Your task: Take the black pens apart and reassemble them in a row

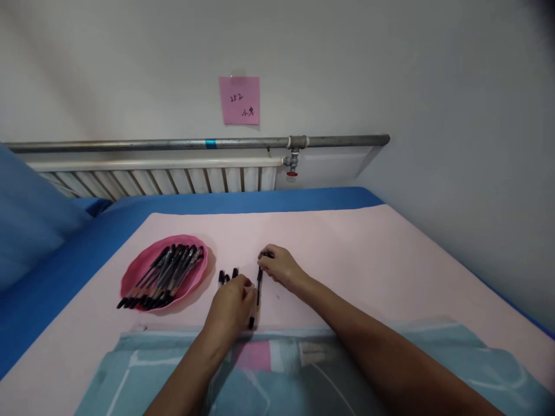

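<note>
Patterned blue cloth (160,370) nearest. Person's left hand (232,306): fingers curled, hold cannot be told; loose pens (221,277) just past it. Leftward, pink bowl (137,264) heaped with black pens (167,277). Right hand (280,266): fingers pinched on top of a slim dark pen (259,286), between both hands. Beyond: radiator (173,181).

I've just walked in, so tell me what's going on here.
A person is handling pens at a pink surface. The right hand has the far end of one pen between its fingertips; the left hand is close beside it, partly hiding some other pens. A heap of pens lies in a pink dish to the left.
</note>
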A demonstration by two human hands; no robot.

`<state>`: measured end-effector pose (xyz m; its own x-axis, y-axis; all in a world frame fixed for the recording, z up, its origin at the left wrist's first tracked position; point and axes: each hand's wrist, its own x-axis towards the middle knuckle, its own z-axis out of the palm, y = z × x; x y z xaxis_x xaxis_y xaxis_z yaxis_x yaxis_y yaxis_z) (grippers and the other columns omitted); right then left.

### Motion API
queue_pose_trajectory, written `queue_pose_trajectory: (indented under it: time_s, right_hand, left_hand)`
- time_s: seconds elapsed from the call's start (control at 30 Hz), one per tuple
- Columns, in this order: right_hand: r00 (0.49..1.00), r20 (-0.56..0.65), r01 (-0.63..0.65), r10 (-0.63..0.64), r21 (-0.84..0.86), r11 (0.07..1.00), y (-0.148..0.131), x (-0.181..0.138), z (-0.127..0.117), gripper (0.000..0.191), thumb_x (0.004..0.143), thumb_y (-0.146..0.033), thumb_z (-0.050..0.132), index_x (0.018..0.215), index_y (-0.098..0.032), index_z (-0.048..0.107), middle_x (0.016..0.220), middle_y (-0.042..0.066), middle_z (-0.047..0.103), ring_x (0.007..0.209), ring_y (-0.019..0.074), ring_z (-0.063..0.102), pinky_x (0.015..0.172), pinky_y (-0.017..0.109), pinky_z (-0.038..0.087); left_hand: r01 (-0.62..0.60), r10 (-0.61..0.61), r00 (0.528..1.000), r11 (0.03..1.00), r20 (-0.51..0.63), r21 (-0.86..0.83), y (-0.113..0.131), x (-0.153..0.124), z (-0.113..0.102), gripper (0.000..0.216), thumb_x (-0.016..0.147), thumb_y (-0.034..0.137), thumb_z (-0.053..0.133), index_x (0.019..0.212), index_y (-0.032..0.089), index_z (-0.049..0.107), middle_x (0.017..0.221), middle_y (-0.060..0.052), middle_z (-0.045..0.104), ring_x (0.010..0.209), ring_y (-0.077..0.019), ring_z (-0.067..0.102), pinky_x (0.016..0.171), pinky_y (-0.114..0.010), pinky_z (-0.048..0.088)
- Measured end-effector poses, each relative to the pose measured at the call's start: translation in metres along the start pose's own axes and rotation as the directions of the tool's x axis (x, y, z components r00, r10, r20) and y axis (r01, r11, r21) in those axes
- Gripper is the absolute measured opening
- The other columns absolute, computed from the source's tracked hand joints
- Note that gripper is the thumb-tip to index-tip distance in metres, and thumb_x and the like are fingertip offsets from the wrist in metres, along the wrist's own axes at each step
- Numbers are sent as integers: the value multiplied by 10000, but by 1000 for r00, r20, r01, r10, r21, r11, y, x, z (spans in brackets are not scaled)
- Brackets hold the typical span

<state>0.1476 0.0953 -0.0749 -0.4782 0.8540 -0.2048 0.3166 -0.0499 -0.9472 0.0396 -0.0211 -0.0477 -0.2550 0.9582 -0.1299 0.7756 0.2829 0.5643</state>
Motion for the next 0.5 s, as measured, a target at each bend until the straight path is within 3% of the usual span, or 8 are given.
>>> queue_pose_trajectory:
  time_s: [0.2, 0.5]
  right_hand:
    - [996, -47, 59, -73, -245, 968, 0, 1, -4, 97, 641, -180, 534, 718, -177, 593, 600, -11, 564, 547, 108, 492, 491, 205, 349]
    - [980, -21, 163, -197, -478, 863, -2, -8, -1, 35, 657, -167, 551, 687, -172, 568, 678, 6, 579, 636, 125, 500, 575, 222, 349]
  left_hand:
    - [-48, 13, 990, 966, 140, 256, 2, -8, 1, 127, 751, 210, 447, 769, 182, 569, 774, -61, 659, 723, -196, 591, 552, -261, 299]
    - [-38, -16, 986, 946, 164, 321, 2, -7, 0, 185, 805, 269, 390, 803, 181, 552, 770, -78, 659, 726, -217, 600, 550, -277, 310]
